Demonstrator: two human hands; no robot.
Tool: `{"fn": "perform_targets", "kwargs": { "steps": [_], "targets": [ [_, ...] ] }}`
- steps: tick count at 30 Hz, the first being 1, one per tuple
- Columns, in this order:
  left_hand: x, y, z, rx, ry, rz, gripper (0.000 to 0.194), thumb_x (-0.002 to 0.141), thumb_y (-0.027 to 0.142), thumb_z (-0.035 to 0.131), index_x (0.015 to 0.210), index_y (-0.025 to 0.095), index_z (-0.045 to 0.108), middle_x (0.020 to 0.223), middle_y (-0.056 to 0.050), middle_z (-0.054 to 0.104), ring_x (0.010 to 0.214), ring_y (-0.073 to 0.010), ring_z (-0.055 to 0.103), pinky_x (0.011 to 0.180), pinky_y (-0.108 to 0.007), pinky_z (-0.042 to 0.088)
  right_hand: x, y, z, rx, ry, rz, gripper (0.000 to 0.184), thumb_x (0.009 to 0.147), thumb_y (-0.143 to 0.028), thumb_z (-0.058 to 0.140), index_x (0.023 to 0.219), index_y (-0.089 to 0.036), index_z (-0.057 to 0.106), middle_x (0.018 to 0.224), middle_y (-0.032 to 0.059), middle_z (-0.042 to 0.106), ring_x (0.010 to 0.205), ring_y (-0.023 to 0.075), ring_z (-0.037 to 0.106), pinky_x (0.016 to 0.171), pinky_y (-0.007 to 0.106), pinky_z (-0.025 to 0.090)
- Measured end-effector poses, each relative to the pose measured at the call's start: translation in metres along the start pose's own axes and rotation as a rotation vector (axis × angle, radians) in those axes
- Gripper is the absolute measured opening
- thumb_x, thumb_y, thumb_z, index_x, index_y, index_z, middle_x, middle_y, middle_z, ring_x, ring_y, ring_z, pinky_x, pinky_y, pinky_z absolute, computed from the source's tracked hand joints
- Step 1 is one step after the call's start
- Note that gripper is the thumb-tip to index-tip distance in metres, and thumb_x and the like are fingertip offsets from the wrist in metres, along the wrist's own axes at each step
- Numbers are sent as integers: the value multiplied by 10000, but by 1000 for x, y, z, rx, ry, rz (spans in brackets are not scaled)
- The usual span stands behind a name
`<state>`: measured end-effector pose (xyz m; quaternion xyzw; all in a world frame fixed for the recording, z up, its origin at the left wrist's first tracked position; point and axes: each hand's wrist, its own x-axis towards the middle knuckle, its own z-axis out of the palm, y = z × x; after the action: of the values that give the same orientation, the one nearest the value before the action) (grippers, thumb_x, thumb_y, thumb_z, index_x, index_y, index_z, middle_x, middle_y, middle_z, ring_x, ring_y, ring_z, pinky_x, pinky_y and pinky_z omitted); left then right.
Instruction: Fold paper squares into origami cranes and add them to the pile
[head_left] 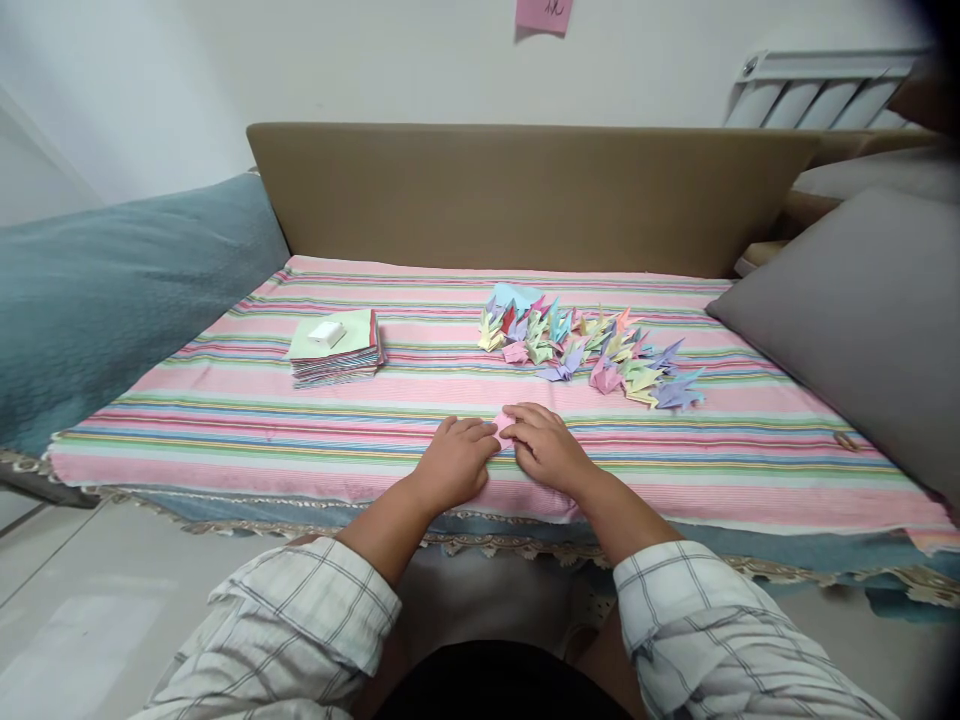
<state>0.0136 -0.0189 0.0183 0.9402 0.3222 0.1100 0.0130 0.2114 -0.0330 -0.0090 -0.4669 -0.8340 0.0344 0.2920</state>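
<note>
Two hands on 1 small pink paper (505, 428), which lies btwn your fingertips, low over the striped cloth (442, 385). Step in hand, my read: folding or pressing a crease, paper worked down against the cloth, not up in the air. Next move prob calls for light fingertip ctrl: one side pins the paper, other side lines up the edge & runs the crease. Paper's tiny vs your fingers, so slip or a skewed fold is the main risk imo.

Hand state: L hand (457, 460) is palm down, fingers close together & nearly straight, tips at the paper's L edge. R hand (550, 448) is palm down too, fingers bent & slightly spread, reaching over the paper's R side. Narrow gap btwn hands, paper fills it. Can't tell if either one truly pinches or just presses; your fingers hide most of the paper, so fold stage is unclear too.

Around you: folded paper cranes (600, 345), mixed colors, sit beyond your R hand, fwd & to its right, apart from it. Light blue paper (516, 295) is at their far L end, fwd of both hands. Paper stack (337, 368) is well off to the L & fwd of your L hand, w/ a small white block (327, 333) on top. Nothing but the pink paper is touching your fingertips, apart from poss cloth contact.
</note>
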Motion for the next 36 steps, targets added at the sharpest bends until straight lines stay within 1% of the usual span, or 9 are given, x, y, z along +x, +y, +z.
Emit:
{"fn": "perform_targets", "kwargs": {
  "steps": [4,8,11,15,18,22,28,32,36],
  "targets": [
    [1,-9,-2,-16,-27,-23,292,785,94,463,978,245,621,1255,-24,588,1213,-251,454,1008,-511,298,-1,-1,1,-8,-32,-7,342,731,-96,486,1001,-218,657,1292,84,536,1275,251,373,1034,466,282],
    [4,-15,-2,-1,-25,-31,244,830,120,464,945,254,633,1208,-16,621,1199,-248,468,1011,-519,280,-2,-4,1,5,-77,24,314,751,-113,487,1000,-223,643,1212,75,594,1159,230,487,1040,478,235],
    [7,-17,-1,-2,-3,-27,222,839,143,480,944,261,636,1172,-12,641,1145,-229,502,1002,-477,288,-1,-8,-2,18,-84,51,241,778,-155,508,965,-228,641,1151,66,624,1060,214,538,1009,458,256],
    [9,-15,2,-17,48,-46,241,796,140,512,977,243,634,1038,-33,682,1019,-213,548,933,-410,331,1,-9,-2,37,-60,75,150,799,-221,559,929,-229,633,1119,54,644,1037,212,544,964,428,281],
    [9,-13,2,-41,70,-74,227,780,233,570,999,236,630,940,-41,688,978,-227,552,899,-407,333,2,-7,0,54,-49,88,114,814,-252,572,908,-229,632,1099,53,656,1027,210,549,934,410,305],
    [9,-13,1,-51,70,-103,221,775,316,607,980,239,635,899,-41,687,960,-229,560,921,-426,307,1,-3,3,76,-44,86,102,826,-276,577,897,-231,635,1093,50,659,1028,206,555,914,397,326],
    [11,-17,3,-107,94,-107,157,807,352,580,838,213,646,837,-46,683,890,-216,590,864,-378,371,2,-3,4,102,-45,118,107,853,-283,545,855,-231,638,1072,47,665,1015,199,561,892,381,352],
    [13,-20,6,-185,99,-126,207,828,362,544,732,198,626,787,-52,675,841,-205,597,800,-329,413,4,-4,5,126,-26,161,130,857,-280,532,793,-224,631,1048,42,669,990,192,568,877,369,359],
    [15,-21,10,-203,126,-149,213,829,344,533,706,190,613,746,-49,663,802,-201,595,773,-321,419,6,-6,6,144,-10,228,137,837,-268,545,733,-217,618,1023,35,678,973,195,576,868,367,365]
  ]
}}
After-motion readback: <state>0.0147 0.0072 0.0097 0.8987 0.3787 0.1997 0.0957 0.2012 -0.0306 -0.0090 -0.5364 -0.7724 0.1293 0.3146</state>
